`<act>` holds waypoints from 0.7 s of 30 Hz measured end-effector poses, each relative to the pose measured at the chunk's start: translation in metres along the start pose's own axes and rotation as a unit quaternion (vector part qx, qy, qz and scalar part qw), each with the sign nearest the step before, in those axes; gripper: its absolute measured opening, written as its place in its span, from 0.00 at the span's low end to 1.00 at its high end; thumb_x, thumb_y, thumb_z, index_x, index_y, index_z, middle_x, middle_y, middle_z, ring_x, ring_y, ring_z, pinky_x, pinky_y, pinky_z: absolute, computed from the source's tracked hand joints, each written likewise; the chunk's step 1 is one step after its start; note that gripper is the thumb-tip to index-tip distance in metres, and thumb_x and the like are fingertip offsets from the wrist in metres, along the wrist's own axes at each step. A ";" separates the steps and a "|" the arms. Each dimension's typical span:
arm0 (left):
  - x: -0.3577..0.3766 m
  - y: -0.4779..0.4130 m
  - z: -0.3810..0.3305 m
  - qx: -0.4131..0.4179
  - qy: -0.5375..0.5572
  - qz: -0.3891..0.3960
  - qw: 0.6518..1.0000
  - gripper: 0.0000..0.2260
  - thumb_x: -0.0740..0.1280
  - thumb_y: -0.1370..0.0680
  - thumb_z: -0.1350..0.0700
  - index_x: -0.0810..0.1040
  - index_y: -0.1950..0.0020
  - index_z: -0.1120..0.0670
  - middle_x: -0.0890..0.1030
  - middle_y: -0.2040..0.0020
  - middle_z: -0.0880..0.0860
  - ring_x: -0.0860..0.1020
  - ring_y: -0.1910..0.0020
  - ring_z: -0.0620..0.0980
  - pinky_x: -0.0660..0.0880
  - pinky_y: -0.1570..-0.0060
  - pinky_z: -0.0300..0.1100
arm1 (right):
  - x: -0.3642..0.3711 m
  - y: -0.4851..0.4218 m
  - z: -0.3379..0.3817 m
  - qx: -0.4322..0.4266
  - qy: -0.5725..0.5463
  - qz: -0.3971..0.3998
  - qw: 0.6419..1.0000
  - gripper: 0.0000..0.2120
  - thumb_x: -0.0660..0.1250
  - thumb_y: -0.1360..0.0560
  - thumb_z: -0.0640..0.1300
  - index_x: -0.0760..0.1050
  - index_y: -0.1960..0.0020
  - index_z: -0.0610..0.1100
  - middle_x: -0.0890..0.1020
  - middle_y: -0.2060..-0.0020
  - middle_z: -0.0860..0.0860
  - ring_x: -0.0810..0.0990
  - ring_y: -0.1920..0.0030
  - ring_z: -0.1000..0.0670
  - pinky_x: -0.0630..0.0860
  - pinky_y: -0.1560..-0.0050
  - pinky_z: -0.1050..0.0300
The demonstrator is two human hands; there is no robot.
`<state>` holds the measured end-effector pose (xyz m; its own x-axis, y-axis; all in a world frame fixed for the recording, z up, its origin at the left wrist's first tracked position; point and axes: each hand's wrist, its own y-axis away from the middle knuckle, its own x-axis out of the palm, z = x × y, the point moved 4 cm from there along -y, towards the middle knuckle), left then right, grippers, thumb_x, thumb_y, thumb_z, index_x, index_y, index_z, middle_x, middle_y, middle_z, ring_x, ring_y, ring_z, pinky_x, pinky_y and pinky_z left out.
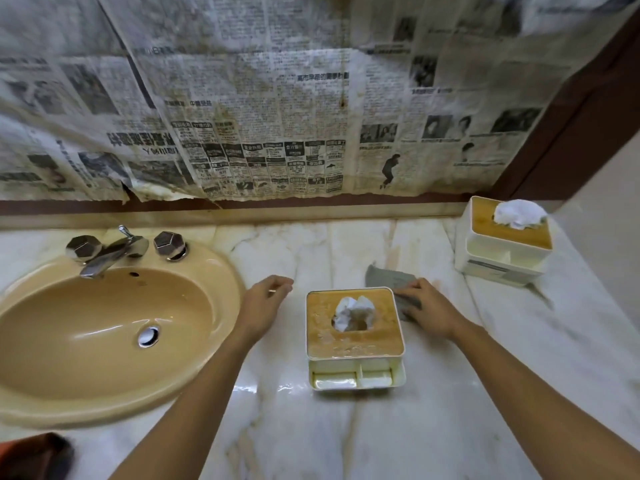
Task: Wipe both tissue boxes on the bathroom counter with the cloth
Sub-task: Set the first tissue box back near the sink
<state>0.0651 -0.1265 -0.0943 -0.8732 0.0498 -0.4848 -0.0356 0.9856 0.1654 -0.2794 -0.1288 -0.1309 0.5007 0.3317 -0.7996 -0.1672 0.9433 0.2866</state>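
Note:
A cream tissue box with a wooden lid and a white tissue poking out stands on the marble counter in front of me. A second, matching tissue box sits at the back right by the wall. A grey cloth lies on the counter just right of the near box. My right hand rests on the cloth, fingers curled over it, beside the box's right edge. Left of the near box, my left hand hovers with loosely bent fingers, holding nothing.
A tan oval sink with a chrome faucet and two knobs fills the left side. Old newspaper covers the wall behind the counter. A dark red-orange object shows at the bottom left corner.

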 end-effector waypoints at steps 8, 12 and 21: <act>0.009 0.050 -0.025 -0.067 0.085 -0.044 0.993 0.06 0.64 0.20 0.55 0.81 0.49 0.53 0.82 0.52 0.51 0.83 0.58 0.49 0.78 0.63 0.40 | -0.003 0.053 0.030 0.092 -0.297 -0.128 0.942 0.12 0.64 0.22 0.43 0.82 0.42 0.50 0.84 0.49 0.53 0.82 0.49 0.52 0.78 0.47 0.58; 0.011 0.066 -0.027 -0.093 0.106 -0.040 0.989 0.06 0.65 0.20 0.56 0.81 0.49 0.54 0.82 0.51 0.53 0.83 0.57 0.51 0.81 0.61 0.43 | -0.001 0.077 0.057 0.107 -0.369 -0.098 0.918 0.10 0.64 0.22 0.44 0.82 0.49 0.54 0.86 0.56 0.51 0.84 0.56 0.51 0.80 0.56 0.57; 0.025 0.088 -0.015 -0.108 0.147 -0.014 0.983 0.08 0.65 0.21 0.57 0.84 0.50 0.52 0.85 0.52 0.51 0.84 0.57 0.51 0.83 0.56 0.47 | 0.009 0.100 0.062 0.111 -0.353 -0.095 0.924 0.11 0.64 0.23 0.47 0.81 0.43 0.55 0.85 0.54 0.56 0.83 0.54 0.54 0.79 0.46 0.51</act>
<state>0.0331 -0.0410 -0.0787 -0.9719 -0.0567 -0.2284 -0.1364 0.9267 0.3502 -0.2387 -0.0323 -0.0763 0.9453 -0.0024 -0.3262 0.1197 0.9328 0.3400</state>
